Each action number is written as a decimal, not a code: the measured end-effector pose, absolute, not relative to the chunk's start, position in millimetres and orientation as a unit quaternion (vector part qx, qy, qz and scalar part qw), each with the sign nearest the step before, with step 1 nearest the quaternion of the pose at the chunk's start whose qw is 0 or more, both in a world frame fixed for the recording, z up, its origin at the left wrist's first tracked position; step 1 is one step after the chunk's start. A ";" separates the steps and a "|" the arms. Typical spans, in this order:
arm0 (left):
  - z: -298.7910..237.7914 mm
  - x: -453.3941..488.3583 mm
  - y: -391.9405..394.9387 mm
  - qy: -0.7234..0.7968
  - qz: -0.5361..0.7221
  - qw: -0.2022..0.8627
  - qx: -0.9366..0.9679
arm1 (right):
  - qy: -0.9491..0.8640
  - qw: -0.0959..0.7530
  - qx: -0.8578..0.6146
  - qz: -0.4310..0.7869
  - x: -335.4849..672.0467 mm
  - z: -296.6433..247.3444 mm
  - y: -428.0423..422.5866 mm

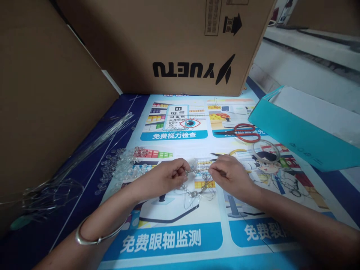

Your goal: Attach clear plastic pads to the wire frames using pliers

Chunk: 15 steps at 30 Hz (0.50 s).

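My left hand (173, 174) is closed, its fingers pinching the left side of a wire ring strung with clear beads (194, 194). From the other side my right hand (229, 172) is also closed, pinching a thin wire at the ring's upper right. Loose wire ends curl around the beadwork. Just behind my right hand lies a tool with dark pointed tips and a yellow handle (237, 151), partly hidden by that hand. A pile of clear beads (120, 165) is spread to the left of my left hand.
Red-handled scissors (247, 133) and a clear ring-shaped roll (266, 150) lie beyond my right hand. A turquoise box (303, 137) stands at right. Wire strands (104, 138) lie at left. A cardboard box (168, 45) walls off the back. More wire pieces (295, 187) lie at right.
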<state>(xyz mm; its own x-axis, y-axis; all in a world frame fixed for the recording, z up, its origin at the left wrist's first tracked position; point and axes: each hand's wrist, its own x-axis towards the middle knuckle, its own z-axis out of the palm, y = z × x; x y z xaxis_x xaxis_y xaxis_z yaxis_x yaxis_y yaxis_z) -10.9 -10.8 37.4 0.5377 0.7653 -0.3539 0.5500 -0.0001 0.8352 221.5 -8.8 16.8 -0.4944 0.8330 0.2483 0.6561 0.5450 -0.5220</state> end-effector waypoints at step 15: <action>40.2 -10.3 -10.5 0.468 0.102 0.516 0.711 | -0.857 0.243 -0.425 0.162 223.2 14.3 -11.3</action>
